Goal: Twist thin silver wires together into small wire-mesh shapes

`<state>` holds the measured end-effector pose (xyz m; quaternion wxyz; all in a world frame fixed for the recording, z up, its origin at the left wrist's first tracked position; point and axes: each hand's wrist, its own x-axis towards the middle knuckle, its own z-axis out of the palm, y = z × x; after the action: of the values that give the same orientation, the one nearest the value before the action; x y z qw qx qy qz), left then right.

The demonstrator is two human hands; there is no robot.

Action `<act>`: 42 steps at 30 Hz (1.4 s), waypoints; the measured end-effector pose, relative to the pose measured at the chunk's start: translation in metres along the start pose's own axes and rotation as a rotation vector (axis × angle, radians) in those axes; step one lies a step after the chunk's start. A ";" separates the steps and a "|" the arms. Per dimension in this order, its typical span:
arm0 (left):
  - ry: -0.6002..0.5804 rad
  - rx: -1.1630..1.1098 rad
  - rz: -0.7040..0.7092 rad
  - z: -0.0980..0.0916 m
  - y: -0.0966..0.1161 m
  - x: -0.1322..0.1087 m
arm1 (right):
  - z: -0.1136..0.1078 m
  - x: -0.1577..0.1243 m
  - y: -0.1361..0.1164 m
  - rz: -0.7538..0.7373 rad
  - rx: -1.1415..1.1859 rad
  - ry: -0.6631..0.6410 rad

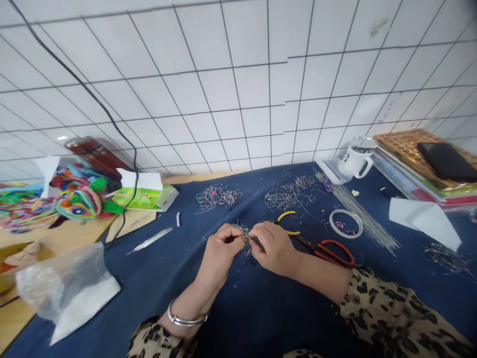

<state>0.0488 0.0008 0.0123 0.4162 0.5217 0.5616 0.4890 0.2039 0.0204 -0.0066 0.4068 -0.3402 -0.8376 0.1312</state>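
My left hand [220,251] and my right hand [276,248] meet over the dark blue cloth [164,278]. Both are closed in a pinch on a small piece of thin, twisted wire [244,228], whose ends poke out between the fingertips. Its full shape is hidden by the fingers. Just behind my right hand lie pliers with yellow handles [288,232], partly covered by it. Scissors with red-orange handles [335,251] rest beyond my right forearm. Two tangled heaps of wire, a left one [218,197] and a right one [288,193], lie farther back.
Straight wires [367,219] lie at the right, near a clear ring [346,223] around tiny pink beads. A white mug [356,161] and a phone [449,161] on books stand behind. At left are a plastic bag [70,288], thin rods [151,240] and a colourful fabric toy [80,201].
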 end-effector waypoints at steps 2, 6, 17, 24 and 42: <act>0.020 0.055 0.022 0.004 -0.001 0.001 | -0.001 0.000 -0.001 0.102 0.101 0.013; 0.065 0.177 0.082 0.010 -0.002 0.004 | -0.001 0.002 -0.003 0.412 0.376 0.048; -0.043 0.365 0.157 -0.001 0.003 0.013 | -0.001 0.003 0.006 0.893 1.166 0.018; -0.080 0.663 0.355 -0.020 0.016 0.025 | 0.005 0.002 0.019 0.975 1.292 -0.068; -0.105 0.846 0.531 -0.015 0.013 0.025 | 0.008 0.019 0.018 0.616 0.680 -0.216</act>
<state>0.0338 0.0232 0.0291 0.0574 0.7936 0.5368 0.2806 0.1977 0.0469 -0.0087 0.3479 -0.4049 -0.6446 0.5472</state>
